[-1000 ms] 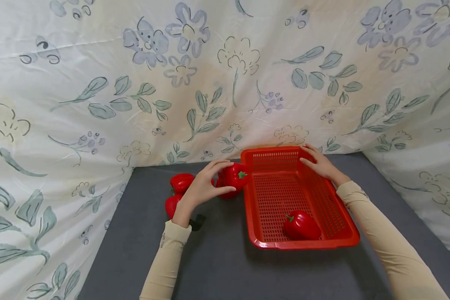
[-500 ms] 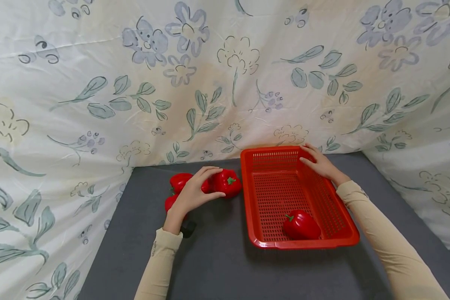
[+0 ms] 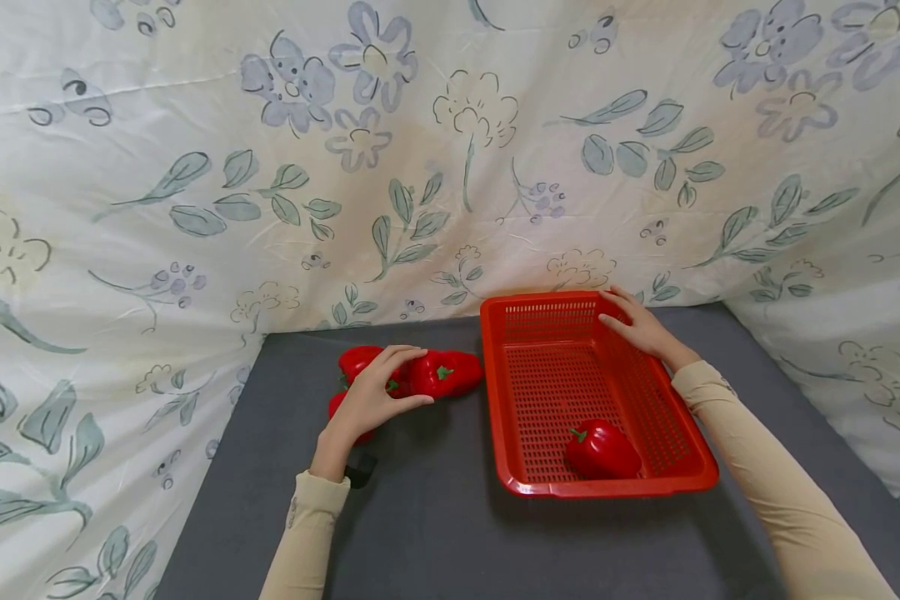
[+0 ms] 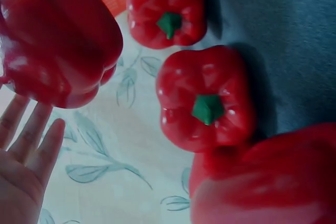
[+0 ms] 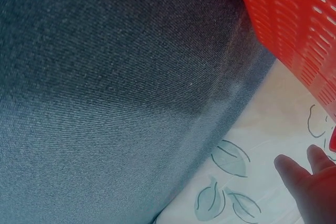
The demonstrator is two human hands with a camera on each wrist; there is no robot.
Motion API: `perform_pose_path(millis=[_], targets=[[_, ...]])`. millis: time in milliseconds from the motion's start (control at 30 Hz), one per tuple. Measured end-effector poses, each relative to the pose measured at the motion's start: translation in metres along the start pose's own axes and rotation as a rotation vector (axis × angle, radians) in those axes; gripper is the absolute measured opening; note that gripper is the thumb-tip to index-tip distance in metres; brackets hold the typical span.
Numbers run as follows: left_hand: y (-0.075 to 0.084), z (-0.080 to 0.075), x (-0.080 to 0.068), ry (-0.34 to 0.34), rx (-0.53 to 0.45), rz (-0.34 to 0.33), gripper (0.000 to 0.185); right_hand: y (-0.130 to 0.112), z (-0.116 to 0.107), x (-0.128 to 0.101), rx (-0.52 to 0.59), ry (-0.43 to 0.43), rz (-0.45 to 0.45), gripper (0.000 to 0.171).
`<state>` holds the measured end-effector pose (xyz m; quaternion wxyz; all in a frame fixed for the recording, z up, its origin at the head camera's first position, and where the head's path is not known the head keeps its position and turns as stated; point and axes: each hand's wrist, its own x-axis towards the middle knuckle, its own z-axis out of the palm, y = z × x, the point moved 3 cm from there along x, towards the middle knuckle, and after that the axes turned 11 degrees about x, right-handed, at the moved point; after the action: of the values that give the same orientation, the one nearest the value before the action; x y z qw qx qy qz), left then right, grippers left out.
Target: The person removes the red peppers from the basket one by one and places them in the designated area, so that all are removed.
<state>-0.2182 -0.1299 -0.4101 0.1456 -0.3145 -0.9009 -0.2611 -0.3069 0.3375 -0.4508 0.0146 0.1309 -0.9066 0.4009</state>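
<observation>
My left hand (image 3: 387, 387) lies by a cluster of red bell peppers on the grey table (image 3: 435, 533), left of the red plastic basket (image 3: 528, 487). Its straight fingers (image 4: 37, 129) touch the left end of one pepper (image 3: 447, 372), which lies on its side on the table. Two more peppers (image 3: 358, 360) (image 3: 339, 403) sit behind and under the hand. In the left wrist view, other peppers (image 4: 207, 98) (image 4: 167, 9) show their green stems. A single pepper (image 3: 603, 450) lies in the basket's near right corner. My right hand (image 3: 639, 323) rests on the basket's far right rim, fingers flat.
A floral cloth (image 3: 450, 167) walls in the table at the back and on both sides. The basket wall (image 5: 294, 30) stands close to the cloth at the right. Bare grey surface runs along the front of the table.
My left hand carried a pepper from beside the basket's rim leftward and down to the table beside the other peppers, and its grip has loosened. The right hand and basket stayed still.
</observation>
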Motion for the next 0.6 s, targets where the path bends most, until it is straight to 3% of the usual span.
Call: perform_pose_path(millis=[267, 600], targets=[[-0.006, 0.002, -0.016, -0.026, 0.04, -0.003, 0.066, -0.005, 0.001, -0.004, 0.005, 0.008, -0.003, 0.063], [-0.015, 0.003, -0.036, -0.094, 0.113, -0.073, 0.063, -0.005, 0.002, -0.006, 0.011, 0.009, 0.008, 0.063]])
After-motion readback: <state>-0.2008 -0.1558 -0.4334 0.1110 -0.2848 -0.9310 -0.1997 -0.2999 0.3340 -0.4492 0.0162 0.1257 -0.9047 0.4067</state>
